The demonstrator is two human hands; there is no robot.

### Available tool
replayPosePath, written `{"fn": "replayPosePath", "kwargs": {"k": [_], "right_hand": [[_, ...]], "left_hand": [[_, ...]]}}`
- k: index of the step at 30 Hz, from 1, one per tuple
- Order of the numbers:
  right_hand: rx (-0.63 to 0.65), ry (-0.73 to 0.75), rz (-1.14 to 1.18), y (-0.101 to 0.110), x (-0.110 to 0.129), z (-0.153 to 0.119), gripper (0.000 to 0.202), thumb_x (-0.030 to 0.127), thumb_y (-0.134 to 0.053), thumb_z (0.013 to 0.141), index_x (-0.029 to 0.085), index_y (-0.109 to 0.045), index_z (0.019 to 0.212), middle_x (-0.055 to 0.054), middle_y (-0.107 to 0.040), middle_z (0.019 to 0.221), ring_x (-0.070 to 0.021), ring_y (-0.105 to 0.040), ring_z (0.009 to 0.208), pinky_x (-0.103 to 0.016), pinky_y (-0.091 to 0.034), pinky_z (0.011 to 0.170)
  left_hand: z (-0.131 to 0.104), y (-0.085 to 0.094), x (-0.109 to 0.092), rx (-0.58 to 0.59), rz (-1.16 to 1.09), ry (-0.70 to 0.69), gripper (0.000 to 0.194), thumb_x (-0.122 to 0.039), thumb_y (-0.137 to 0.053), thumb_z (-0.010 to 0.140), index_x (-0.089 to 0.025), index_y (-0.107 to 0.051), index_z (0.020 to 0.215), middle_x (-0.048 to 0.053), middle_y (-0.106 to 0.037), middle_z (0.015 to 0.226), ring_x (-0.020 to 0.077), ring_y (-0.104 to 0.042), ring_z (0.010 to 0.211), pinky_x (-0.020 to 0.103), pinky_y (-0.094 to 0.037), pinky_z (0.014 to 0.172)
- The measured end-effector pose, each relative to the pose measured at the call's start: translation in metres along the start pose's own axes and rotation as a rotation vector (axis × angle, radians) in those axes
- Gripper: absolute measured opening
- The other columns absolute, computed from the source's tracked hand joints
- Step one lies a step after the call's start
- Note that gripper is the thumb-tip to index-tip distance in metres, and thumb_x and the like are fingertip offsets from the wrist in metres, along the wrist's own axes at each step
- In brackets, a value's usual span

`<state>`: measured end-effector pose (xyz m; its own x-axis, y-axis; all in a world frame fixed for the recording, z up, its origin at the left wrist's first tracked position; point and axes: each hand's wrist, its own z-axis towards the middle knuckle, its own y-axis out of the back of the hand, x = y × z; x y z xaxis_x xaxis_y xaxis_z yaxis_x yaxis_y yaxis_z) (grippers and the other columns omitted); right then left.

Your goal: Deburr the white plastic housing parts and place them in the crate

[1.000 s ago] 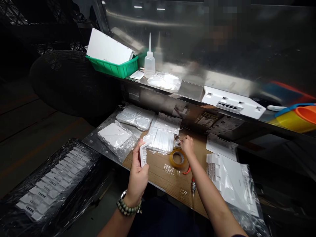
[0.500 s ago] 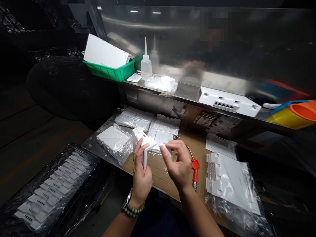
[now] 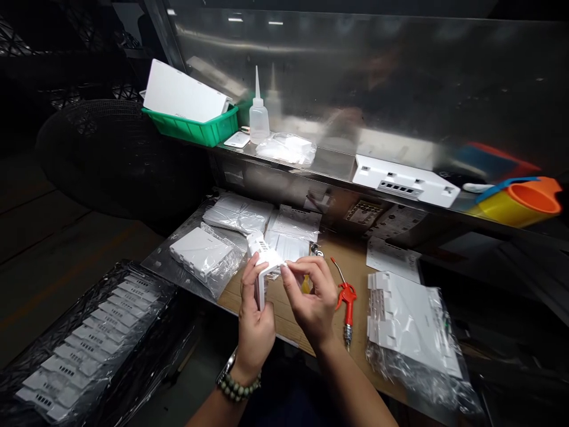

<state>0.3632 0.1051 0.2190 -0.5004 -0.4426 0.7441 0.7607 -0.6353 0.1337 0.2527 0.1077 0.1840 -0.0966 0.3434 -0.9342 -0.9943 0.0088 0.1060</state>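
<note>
Over the front of the cardboard-covered table, my left hand [image 3: 256, 314] is wrapped round a white plastic part [image 3: 268, 256] that has a row of small slots. The part is tilted, its slotted end pointing away from me. My right hand [image 3: 313, 296] is closed, thumb and forefinger pinched at the part's right corner; whatever lies between those fingertips is too small to make out. A red air gun [image 3: 349, 303] lies just right of my right hand. Bagged white panels [image 3: 202, 252] lie to the left of my left hand.
Wrapped white panels [image 3: 411, 323] lie at the right. At lower left is a row of slotted white parts [image 3: 95, 335] on black plastic. The metal shelf [image 3: 331, 165] holds a green bin [image 3: 191, 127], a bottle [image 3: 259, 121], a white housing [image 3: 404, 181] and an orange-yellow container [image 3: 518, 204].
My right hand has moved left, and its fingertips now meet the white part's corner. The small white piece seen in its fingers before is now mostly hidden. The whole view has shifted slightly.
</note>
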Motion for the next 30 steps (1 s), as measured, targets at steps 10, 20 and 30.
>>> {"fn": "replayPosePath", "kwargs": {"k": [10,20,30], "right_hand": [[-0.016,-0.004,-0.039,0.006,-0.006,0.004,0.011,0.013,-0.069,0.092,0.022,-0.072,0.097,-0.003,-0.064,0.087,-0.0156,-0.062,0.075,-0.030,-0.054,0.065],[0.028,0.020,-0.023,0.005,-0.001,0.003,0.013,0.012,-0.071,0.091,0.022,-0.073,0.099,-0.003,-0.065,0.089,-0.0152,-0.064,0.077,-0.029,-0.055,0.067],[0.013,0.020,-0.058,0.006,-0.009,0.003,0.011,0.013,-0.070,0.091,0.022,-0.073,0.098,-0.003,-0.065,0.088,-0.0153,-0.063,0.075,-0.030,-0.054,0.066]], "left_hand": [[-0.001,0.001,-0.008,-0.006,-0.079,0.044,0.070,0.003,-0.046,0.087,-0.036,-0.050,0.146,-0.001,-0.040,0.164,0.0226,-0.028,0.157,0.044,-0.020,0.131],[-0.005,-0.003,-0.004,0.017,-0.100,0.124,0.070,-0.001,-0.049,0.088,-0.036,-0.048,0.149,0.001,-0.041,0.163,0.0252,-0.033,0.154,0.045,-0.026,0.129],[-0.005,-0.002,-0.002,0.005,-0.099,0.108,0.071,0.001,-0.048,0.087,-0.035,-0.048,0.148,0.000,-0.039,0.164,0.0244,-0.032,0.155,0.045,-0.023,0.130]]}}
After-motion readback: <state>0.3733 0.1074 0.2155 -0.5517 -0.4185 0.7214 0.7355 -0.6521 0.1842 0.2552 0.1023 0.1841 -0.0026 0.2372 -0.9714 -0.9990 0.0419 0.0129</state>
